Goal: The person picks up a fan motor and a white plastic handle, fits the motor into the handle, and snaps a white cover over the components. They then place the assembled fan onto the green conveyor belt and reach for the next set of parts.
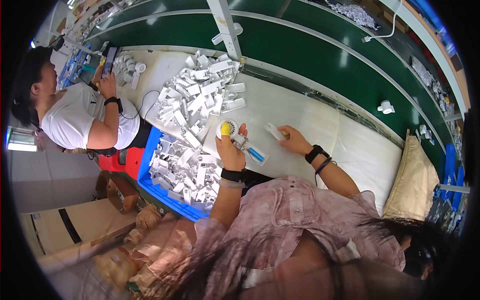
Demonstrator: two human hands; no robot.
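Note:
In my left hand (232,154) is a small white handheld fan (229,128) with a round grille. Its handle lies open, showing a blue cylindrical battery (256,154) and some metal-looking parts. Yellow tape or a finger cover wraps my left thumb, which presses on the fan's head. Over the white table (300,117), my right hand (296,142) pinches a short white plastic piece (273,132), apart from the fan. That piece looks like a handle cover, though the fingers hide one end.
White plastic shells (200,92) are heaped on the table's left. A blue bin (172,201) of similar parts sits beside me. A co-worker (82,117) at far left handles something near several white fans. The green conveyor (320,45) runs behind; cardboard (412,177) stands at right.

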